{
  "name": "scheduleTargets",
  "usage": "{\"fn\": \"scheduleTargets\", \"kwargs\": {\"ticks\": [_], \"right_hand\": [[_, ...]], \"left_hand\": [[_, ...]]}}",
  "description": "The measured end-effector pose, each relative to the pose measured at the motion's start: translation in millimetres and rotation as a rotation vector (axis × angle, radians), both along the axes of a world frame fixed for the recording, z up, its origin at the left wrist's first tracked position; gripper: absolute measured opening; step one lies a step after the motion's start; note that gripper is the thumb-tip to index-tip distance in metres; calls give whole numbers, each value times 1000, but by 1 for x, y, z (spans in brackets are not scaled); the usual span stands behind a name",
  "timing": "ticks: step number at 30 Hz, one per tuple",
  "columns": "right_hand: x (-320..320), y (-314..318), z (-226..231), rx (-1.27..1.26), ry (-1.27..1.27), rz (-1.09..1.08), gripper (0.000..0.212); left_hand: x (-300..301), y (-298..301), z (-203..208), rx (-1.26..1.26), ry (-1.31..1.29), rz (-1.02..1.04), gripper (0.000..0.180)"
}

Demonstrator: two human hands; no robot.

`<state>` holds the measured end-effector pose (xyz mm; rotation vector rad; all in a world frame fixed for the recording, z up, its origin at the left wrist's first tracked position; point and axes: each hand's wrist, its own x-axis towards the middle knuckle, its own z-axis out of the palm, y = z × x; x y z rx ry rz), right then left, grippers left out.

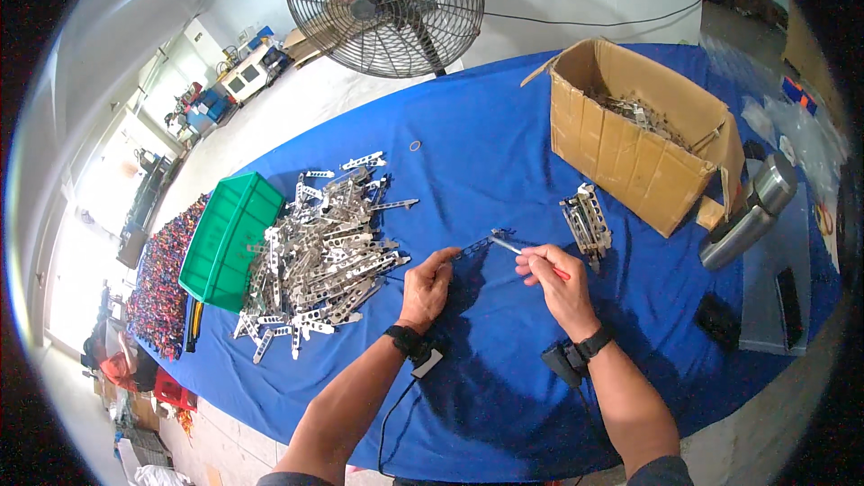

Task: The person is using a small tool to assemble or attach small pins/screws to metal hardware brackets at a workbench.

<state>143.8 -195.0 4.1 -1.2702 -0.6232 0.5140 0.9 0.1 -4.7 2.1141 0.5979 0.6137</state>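
Note:
My left hand (427,289) is closed, pinching one end of a perforated metal strip (474,248) above the blue cloth. My right hand (555,286) grips a thin pen-like tool (509,245) with a pale shaft and a red rear end; its exact kind is unclear. The tool's tip meets or nearly meets the strip's far end. Left of my hands lies a large loose pile of similar metal strips (321,247). To the right, a small neat stack of strips (589,223) rests on the cloth. Both wrists wear black bands with small devices and cables.
A green plastic bin (212,247) stands beyond the pile, beside a heap of small multicoloured parts (160,279). At the back right is an open cardboard box (621,148) holding metal pieces. Nearby are a steel thermos (749,213) and a dark phone (788,308). A large fan (382,4) stands behind the table.

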Motion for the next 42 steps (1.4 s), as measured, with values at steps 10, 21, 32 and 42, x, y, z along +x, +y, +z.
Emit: {"fn": "scheduleTargets", "kwargs": {"ticks": [10, 21, 32, 42], "right_hand": [[-3, -2, 1, -35, -31, 22, 23], [-14, 7, -4, -2, -52, -20, 22], [-12, 4, -3, -13, -20, 19, 22], [-13, 4, -3, -6, -46, -11, 22]], "left_hand": [[1, -2, 4, 29, 21, 8, 25], [2, -3, 1, 39, 18, 19, 25], [2, -3, 5, 61, 39, 14, 26], [2, -5, 5, 36, 11, 14, 26]]}}
